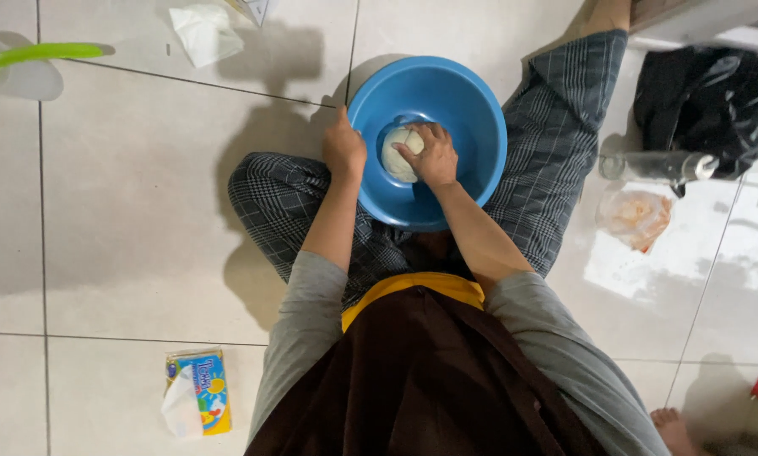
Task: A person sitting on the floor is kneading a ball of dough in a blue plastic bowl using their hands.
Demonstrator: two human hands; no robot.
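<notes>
I sit on a tiled floor with a round blue plastic basin [472,110] between my legs. A pale ball of dough [395,154] lies at the bottom of the basin. My right hand [431,154] presses down on the dough, fingers curled over it. My left hand [343,145] grips the basin's left rim, holding it steady.
A crumpled white tissue [203,32] lies at the upper left, near a green-handled utensil [24,57]. A tissue pack [197,392] sits at the lower left. On the right are a black bag [705,91], a clear rolling pin [653,165] and a plastic bag [634,217].
</notes>
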